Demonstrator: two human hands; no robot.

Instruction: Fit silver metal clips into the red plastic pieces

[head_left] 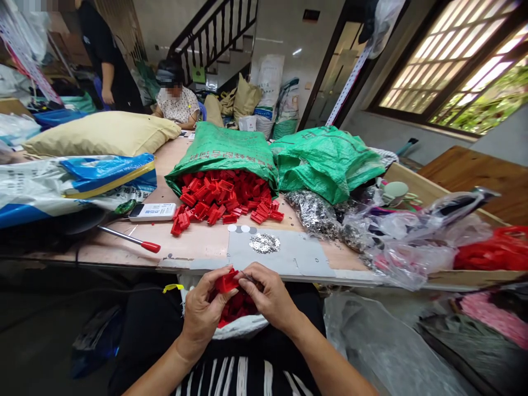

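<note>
Thumb and fingers of my left hand (201,309) close around a small, glossy, hollow red plastic piece (226,281), raised in front of the worktable's near edge. My right hand (269,294) meets it from the other side, thumb and forefinger pinched together on what looks like a thin, dark sliver (246,277), too small to identify. Just below both hands, an open white plastic bag (244,328) on my lap holds more red pieces (238,307).

Steadiness matters most here, in my judgement: the left grip should brace the hollow walls without pressing them inward, while the right fingertips do the fine work. A pinch close to the contact point should give better control, and working low over the bag's mouth would let a dropped part land among the others instead of on the floor.

Beyond my fingers, flat, shiny silver metal bits (264,243) lie heaped on a smooth grey sheet (303,256), well within reach. Behind them, a heap of loose red plastic parts (218,198) spills from a green woven sack (233,144) across the pale wooden worktable (170,159). A metal rod with a red handle (150,247) lies to the left.
</note>
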